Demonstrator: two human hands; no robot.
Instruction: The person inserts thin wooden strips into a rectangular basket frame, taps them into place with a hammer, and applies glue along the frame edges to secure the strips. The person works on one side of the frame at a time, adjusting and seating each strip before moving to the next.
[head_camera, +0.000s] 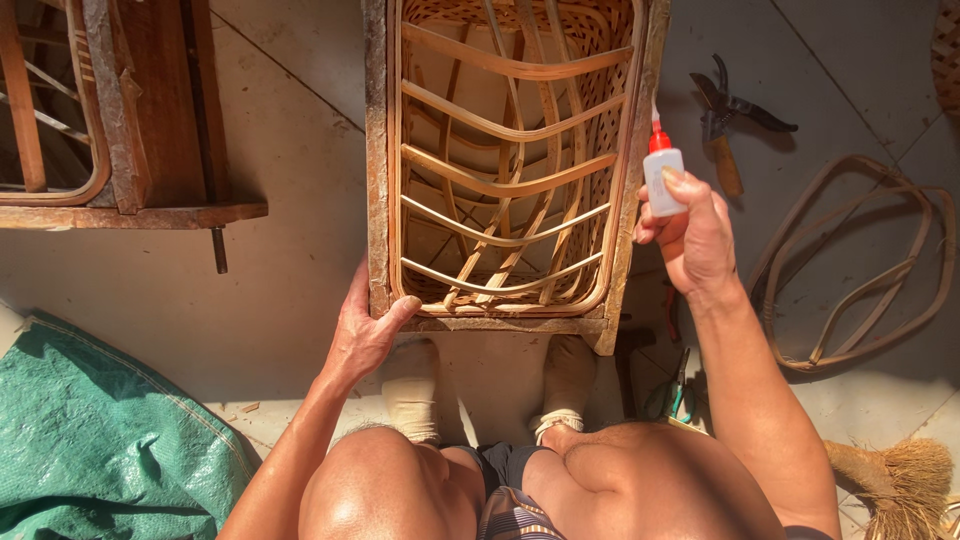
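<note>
You are bracing the rectangular wooden frame holding a half-woven pale bamboo basket (505, 160) with your left hand (365, 330), fingers clamped over its near left corner, seemingly to steady it on the tiled floor between your feet. Your right hand (695, 235) is gripping a small white glue bottle with a red nozzle (661, 170), fingers wrapped tight, tip pointing along the frame's right rim.

The person is bare-armed and bare-chested, wearing dark shorts (503, 470) with a striped patch and pale socks (413, 392).
</note>
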